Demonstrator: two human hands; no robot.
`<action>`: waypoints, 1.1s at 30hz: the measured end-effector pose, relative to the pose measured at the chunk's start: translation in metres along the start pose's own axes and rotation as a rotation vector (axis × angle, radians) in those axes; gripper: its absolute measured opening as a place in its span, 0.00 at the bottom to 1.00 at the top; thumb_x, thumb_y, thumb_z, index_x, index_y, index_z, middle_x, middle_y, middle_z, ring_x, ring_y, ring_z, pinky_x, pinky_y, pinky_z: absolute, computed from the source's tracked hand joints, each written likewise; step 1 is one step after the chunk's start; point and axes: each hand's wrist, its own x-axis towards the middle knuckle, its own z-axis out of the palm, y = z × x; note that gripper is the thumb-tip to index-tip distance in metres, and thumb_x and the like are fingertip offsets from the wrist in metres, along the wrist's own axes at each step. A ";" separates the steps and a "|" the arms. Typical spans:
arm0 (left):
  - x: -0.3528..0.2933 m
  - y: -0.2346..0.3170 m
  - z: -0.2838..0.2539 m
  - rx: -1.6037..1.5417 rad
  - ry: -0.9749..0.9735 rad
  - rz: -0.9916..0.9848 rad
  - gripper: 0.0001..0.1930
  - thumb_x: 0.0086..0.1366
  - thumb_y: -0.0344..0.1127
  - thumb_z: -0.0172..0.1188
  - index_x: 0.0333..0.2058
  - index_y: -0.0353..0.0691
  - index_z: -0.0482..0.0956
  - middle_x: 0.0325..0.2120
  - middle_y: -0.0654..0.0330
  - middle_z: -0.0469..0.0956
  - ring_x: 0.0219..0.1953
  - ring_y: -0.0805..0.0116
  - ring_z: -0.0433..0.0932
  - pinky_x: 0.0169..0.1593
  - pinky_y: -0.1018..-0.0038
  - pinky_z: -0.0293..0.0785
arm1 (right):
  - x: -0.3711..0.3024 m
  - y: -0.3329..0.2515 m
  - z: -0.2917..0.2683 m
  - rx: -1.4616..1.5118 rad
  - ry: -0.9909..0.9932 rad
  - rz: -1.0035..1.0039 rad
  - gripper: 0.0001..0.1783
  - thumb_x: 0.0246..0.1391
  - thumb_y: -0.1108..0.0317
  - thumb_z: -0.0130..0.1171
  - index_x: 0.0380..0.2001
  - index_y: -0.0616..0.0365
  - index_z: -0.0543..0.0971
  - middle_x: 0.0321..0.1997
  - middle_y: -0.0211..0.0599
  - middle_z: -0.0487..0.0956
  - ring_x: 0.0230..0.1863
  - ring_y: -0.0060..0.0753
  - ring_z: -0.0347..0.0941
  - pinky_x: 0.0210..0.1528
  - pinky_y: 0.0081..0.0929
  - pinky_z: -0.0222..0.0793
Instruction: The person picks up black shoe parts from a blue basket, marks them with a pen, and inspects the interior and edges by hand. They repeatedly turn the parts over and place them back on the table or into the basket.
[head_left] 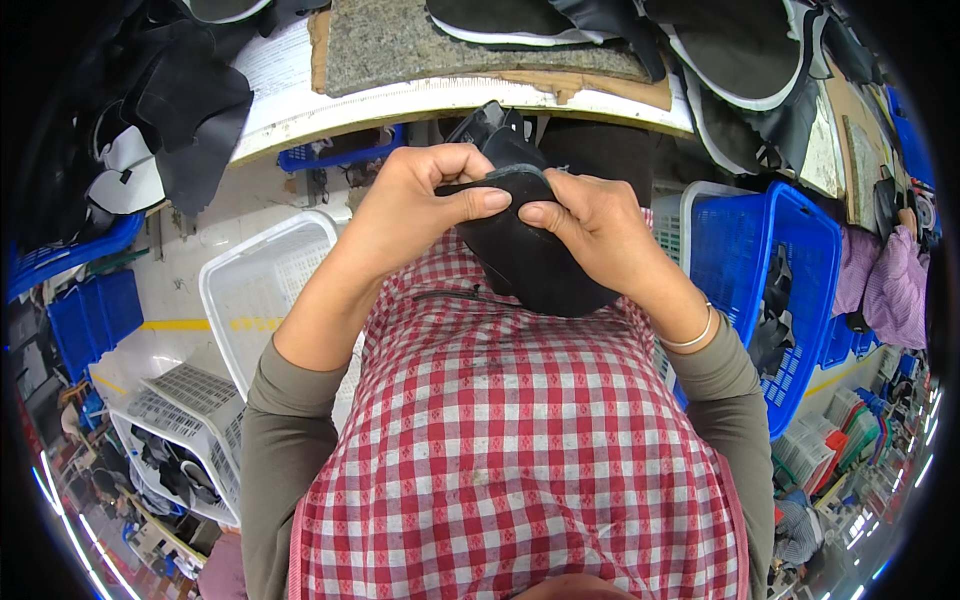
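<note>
Between my hands, in front of my checked apron, I hold a black shoe upper [545, 260]. My left hand [425, 195] pinches its folded edge between thumb and bent fingers. On the other side of that edge, my right hand [600, 220] grips with its thumb pressed on the black material. The two thumbs are close together but apart. A wide black flap hangs below the hands over the apron, and a stiff black part sticks up behind them. The fingertips behind the material are hidden.
Ahead is a worktable edge [380, 112] with a grey board [390, 45] and black-and-white shoe pieces [740, 45]. Black pieces [195, 110] drape at the left. A white basket [225, 290] stands left, a blue basket [808, 330] right. Another person's purple sleeve [895, 290] shows far right.
</note>
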 end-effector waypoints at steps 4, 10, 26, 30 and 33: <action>0.004 0.001 0.013 0.185 0.020 0.221 0.05 0.65 0.27 0.69 0.38 0.33 0.84 0.30 0.68 0.80 0.35 0.80 0.75 0.40 0.78 0.73 | 0.001 0.003 -0.002 0.014 0.008 -0.011 0.16 0.63 0.58 0.65 0.34 0.62 0.78 0.27 0.49 0.78 0.30 0.57 0.77 0.33 0.44 0.71; -0.013 -0.024 0.020 0.188 0.285 0.239 0.06 0.66 0.30 0.68 0.33 0.34 0.82 0.26 0.68 0.77 0.32 0.82 0.72 0.36 0.79 0.69 | -0.002 0.002 -0.012 0.059 -0.145 0.039 0.15 0.53 0.60 0.72 0.33 0.60 0.81 0.28 0.45 0.79 0.35 0.51 0.79 0.38 0.42 0.72; 0.097 -0.057 -0.130 -1.033 -0.690 0.824 0.25 0.82 0.51 0.41 0.24 0.51 0.71 0.22 0.71 0.73 0.34 0.74 0.66 0.47 0.73 0.66 | 0.065 0.002 -0.051 0.375 0.067 -0.242 0.36 0.51 0.77 0.70 0.65 0.54 0.75 0.72 0.35 0.68 0.66 0.29 0.70 0.47 0.20 0.79; 0.083 -0.096 -0.064 -1.109 -0.152 0.475 0.19 0.80 0.50 0.49 0.29 0.50 0.74 0.32 0.65 0.76 0.39 0.66 0.72 0.51 0.70 0.70 | 0.061 0.023 -0.018 0.589 -0.409 -0.273 0.17 0.51 0.77 0.69 0.46 0.60 0.82 0.56 0.36 0.81 0.56 0.27 0.77 0.53 0.26 0.76; 0.024 -0.046 -0.089 -0.211 0.225 0.391 0.23 0.75 0.51 0.56 0.53 0.34 0.76 0.53 0.51 0.76 0.60 0.57 0.74 0.67 0.64 0.65 | 0.040 0.042 -0.045 0.843 -0.325 -0.336 0.07 0.60 0.73 0.66 0.41 0.60 0.79 0.42 0.37 0.82 0.47 0.31 0.80 0.53 0.33 0.75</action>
